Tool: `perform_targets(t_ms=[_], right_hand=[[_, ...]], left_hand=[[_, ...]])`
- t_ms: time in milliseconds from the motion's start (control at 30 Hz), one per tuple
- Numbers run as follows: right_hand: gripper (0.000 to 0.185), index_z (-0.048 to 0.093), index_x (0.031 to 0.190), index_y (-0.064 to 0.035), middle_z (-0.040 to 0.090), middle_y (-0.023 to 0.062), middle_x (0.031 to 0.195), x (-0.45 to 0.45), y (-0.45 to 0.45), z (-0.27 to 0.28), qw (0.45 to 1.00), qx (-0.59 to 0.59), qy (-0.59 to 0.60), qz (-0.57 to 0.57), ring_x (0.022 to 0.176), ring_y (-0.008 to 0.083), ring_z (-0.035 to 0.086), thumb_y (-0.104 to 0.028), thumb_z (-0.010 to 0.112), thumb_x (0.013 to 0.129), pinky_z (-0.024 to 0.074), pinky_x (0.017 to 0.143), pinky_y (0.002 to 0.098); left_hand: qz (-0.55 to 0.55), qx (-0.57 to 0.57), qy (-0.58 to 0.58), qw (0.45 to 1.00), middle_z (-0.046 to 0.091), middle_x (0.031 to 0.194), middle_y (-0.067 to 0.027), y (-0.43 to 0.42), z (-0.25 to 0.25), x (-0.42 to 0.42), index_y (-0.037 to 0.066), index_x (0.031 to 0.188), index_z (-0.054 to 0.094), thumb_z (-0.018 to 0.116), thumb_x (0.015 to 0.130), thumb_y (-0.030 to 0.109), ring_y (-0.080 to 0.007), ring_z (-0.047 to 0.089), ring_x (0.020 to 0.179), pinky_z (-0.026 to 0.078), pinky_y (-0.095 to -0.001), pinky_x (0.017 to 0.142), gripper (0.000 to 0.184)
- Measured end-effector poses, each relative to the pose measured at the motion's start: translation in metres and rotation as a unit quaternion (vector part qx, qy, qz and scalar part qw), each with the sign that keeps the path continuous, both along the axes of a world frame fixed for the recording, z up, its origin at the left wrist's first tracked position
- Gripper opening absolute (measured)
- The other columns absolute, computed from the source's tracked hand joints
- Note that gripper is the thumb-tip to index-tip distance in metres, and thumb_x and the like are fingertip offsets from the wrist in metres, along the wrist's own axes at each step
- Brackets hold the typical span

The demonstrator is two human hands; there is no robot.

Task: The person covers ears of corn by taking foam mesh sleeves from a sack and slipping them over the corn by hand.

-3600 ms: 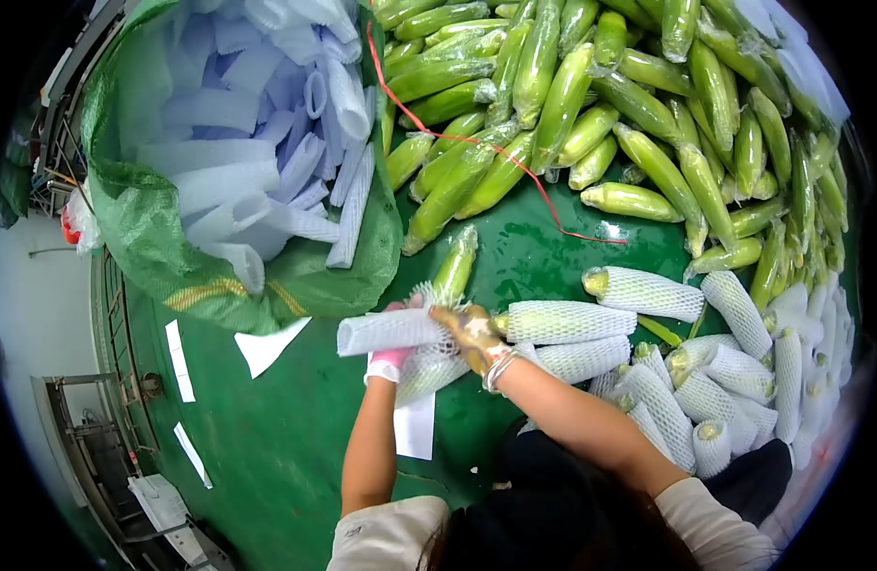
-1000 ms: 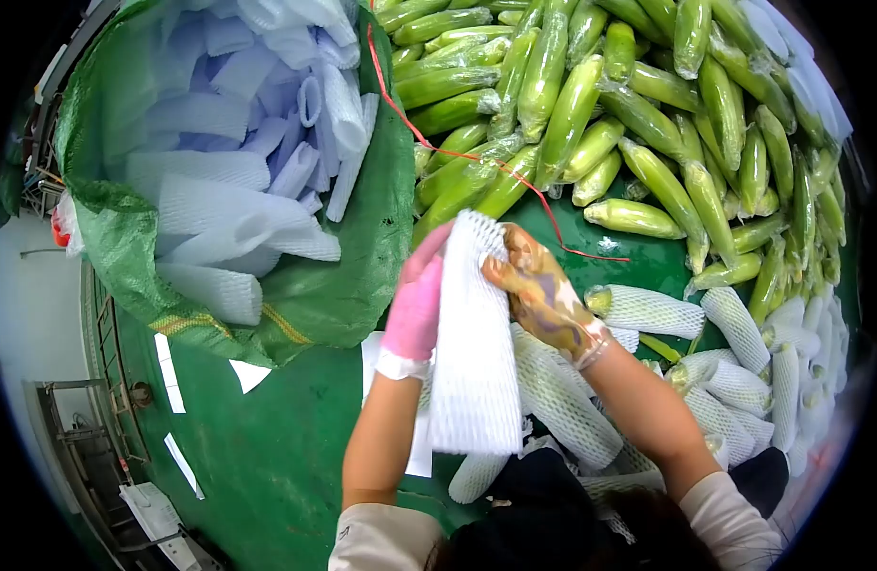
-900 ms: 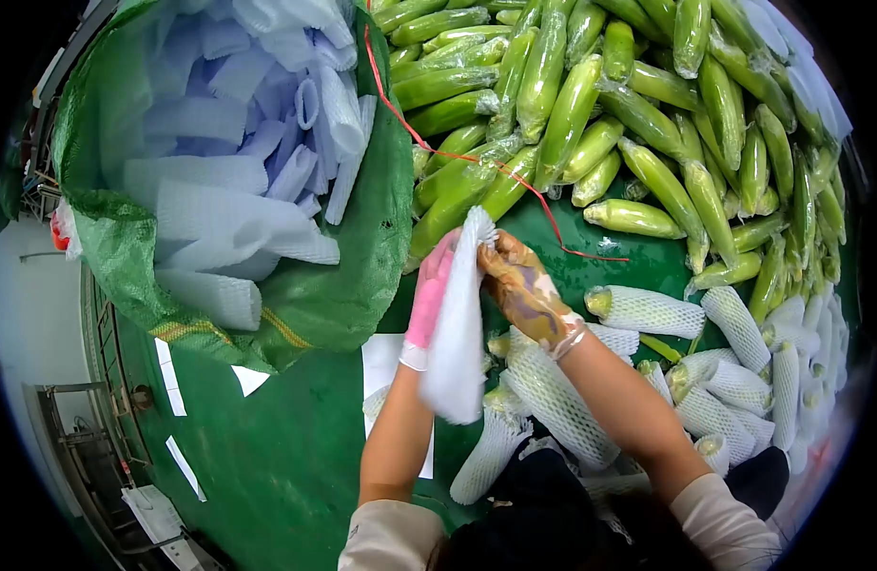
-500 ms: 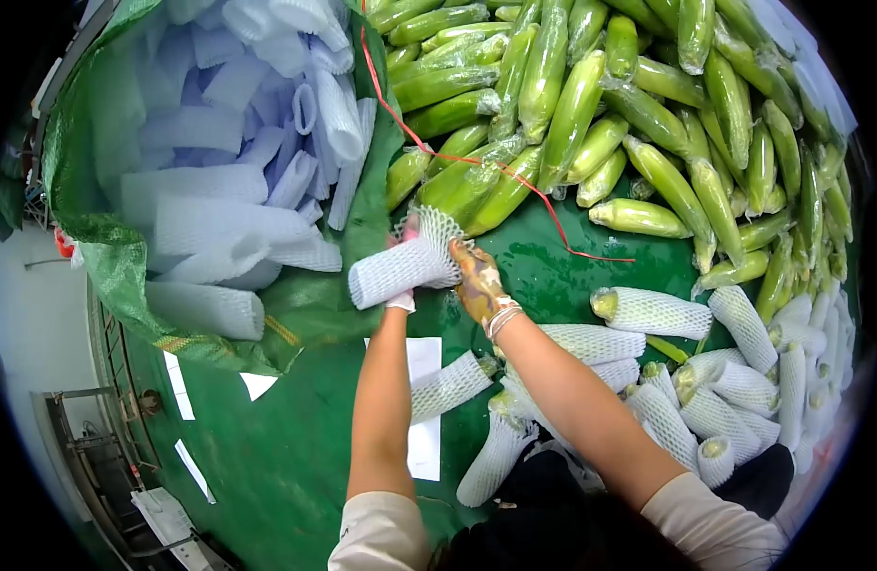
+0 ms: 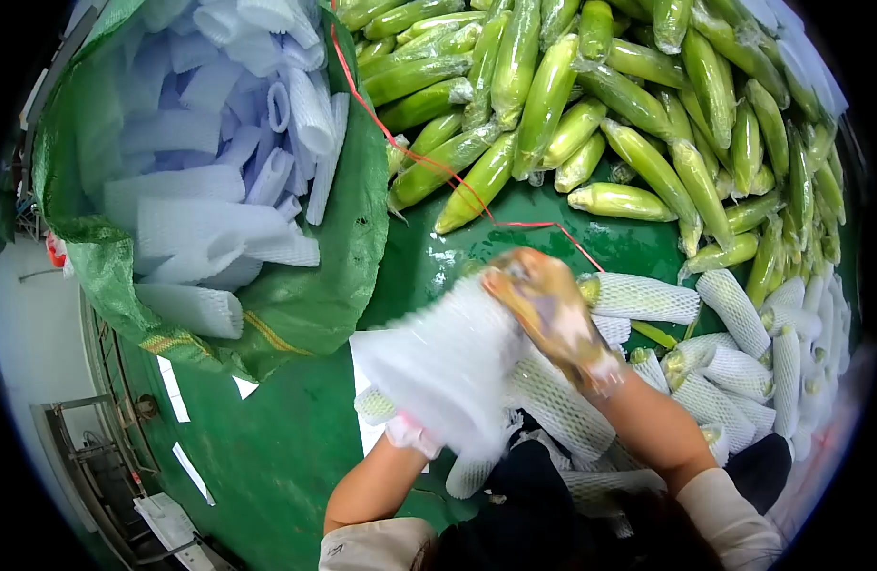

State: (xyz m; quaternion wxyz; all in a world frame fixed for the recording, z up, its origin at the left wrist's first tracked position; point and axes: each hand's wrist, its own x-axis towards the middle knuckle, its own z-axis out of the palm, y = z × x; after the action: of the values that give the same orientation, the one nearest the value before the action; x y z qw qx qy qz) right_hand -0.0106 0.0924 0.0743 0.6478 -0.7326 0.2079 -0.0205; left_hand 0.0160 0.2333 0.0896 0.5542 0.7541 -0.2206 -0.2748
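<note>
So, foam slv (image 5: 448, 352) in R hand (image 5: 545, 309), extending lower L.

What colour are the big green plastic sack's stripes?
The sack has yellow stripes, best in the head view.

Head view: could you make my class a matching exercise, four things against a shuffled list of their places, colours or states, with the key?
Things
1. Sack
2. String
3. Right hand
4. Unsleeved corn ears

Clues
A. Heaped toward the top of the picture
B. Thin and red
C. Gripping a blurred white foam sleeve
D. Green, with loose foam pieces inside

Pairs: 1-D, 2-B, 3-C, 4-A
</note>
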Motion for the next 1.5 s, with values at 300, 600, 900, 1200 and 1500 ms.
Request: perform_targets(t_ms=[300,600,900,1200,1500], right_hand=[[0.028,0.045,0.064,-0.0053,0.045,0.0026,0.058,0.062,0.001,-0.160,0.982,0.125,-0.095,-0.104,0.055,0.0107,0.040,-0.011,0.068,0.080,0.0366,0.050,0.0302],[0.017,0.061,0.079,-0.0008,0.061,-0.0016,0.077,0.049,0.006,-0.101,0.960,0.242,-0.019,-0.141,0.070,0.0057,0.051,-0.014,0.064,0.089,0.0407,0.063,0.0206],[0.028,0.064,0.064,-0.0035,0.059,0.0069,0.058,0.055,-0.019,-0.162,0.992,0.020,-0.113,-0.043,0.054,0.0140,0.054,-0.026,0.075,0.076,0.0438,0.053,0.0288],[0.028,0.060,0.105,-0.0073,0.066,0.0067,0.089,0.047,-0.019,-0.160,0.829,0.542,0.040,-0.132,0.080,0.0228,0.065,-0.027,0.062,0.086,0.0539,0.071,0.0362],[0.050,0.044,0.130,-0.0086,0.048,0.0143,0.127,-0.103,0.050,-0.012,0.871,-0.214,-0.092,0.433,0.116,0.0277,0.048,-0.040,0.043,0.091,0.0400,0.096,0.0455]], left_hand=[[0.255,-0.225,0.163,0.926,0.064,0.084,-0.0063,0.001,-0.145,0.060,0.000,0.093,0.061,0.051,0.090,0.016,-0.0170,0.064,0.079,0.052,-0.0309,0.074,0.019],[0.333,-0.138,0.205,0.910,0.058,0.070,-0.0006,-0.015,-0.114,0.065,0.001,0.074,0.060,0.049,0.096,0.034,-0.0084,0.052,0.066,0.043,-0.0246,0.062,0.041],[0.293,-0.105,0.155,0.938,0.058,0.069,-0.0001,-0.026,-0.134,0.064,0.001,0.077,0.060,0.068,0.081,0.014,-0.0070,0.050,0.059,0.040,-0.0231,0.053,0.015],[0.371,-0.113,0.102,0.916,0.052,0.063,0.0010,-0.046,-0.177,0.089,0.002,0.065,0.052,0.066,0.079,0.014,-0.0088,0.044,0.056,0.036,-0.0264,0.050,0.023],[0.191,0.031,-0.285,0.939,0.054,0.084,-0.0091,0.049,0.014,0.052,0.003,0.087,0.057,0.060,0.081,0.003,-0.0208,0.055,0.076,0.046,-0.0298,0.070,0.007]])
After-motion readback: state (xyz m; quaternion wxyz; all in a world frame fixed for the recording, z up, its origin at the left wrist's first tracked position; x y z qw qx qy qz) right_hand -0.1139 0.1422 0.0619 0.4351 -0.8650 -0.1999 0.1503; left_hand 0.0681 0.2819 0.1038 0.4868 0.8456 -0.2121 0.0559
